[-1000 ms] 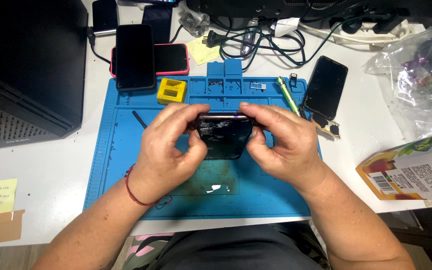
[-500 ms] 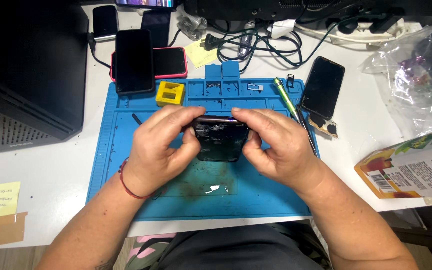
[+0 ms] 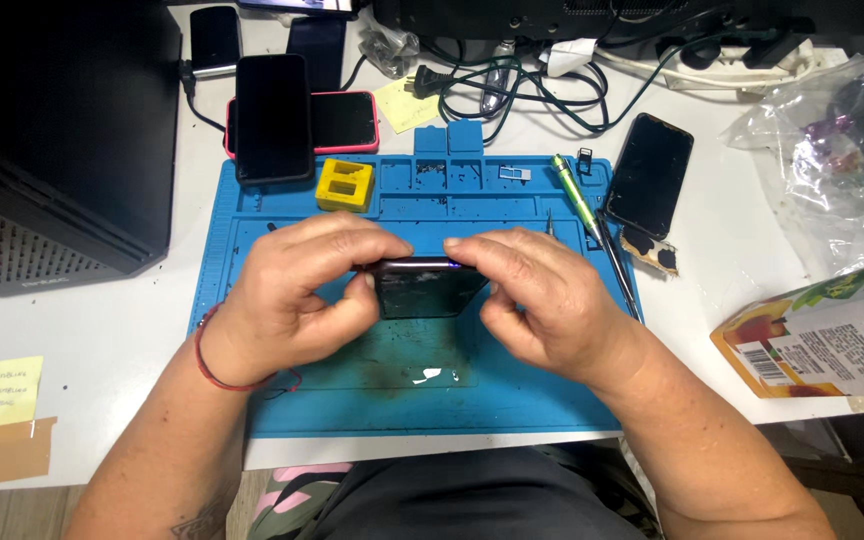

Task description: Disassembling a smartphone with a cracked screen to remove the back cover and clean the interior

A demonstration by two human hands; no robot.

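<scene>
Phone (image 3: 422, 290) held over the middle of the blue mat (image 3: 512, 400), tilted, far edge up, long axis near-to-far. Left hand (image 3: 297, 295) and right hand (image 3: 542, 300) pinch its far edge from either side, thumbs underneath. Both equally close.

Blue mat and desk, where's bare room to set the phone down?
Free: the mat's near edge below the hands, and the white desk between the black box and the mat. Crowded: the back, with phones and cables; the right, with bag and carton.
</scene>
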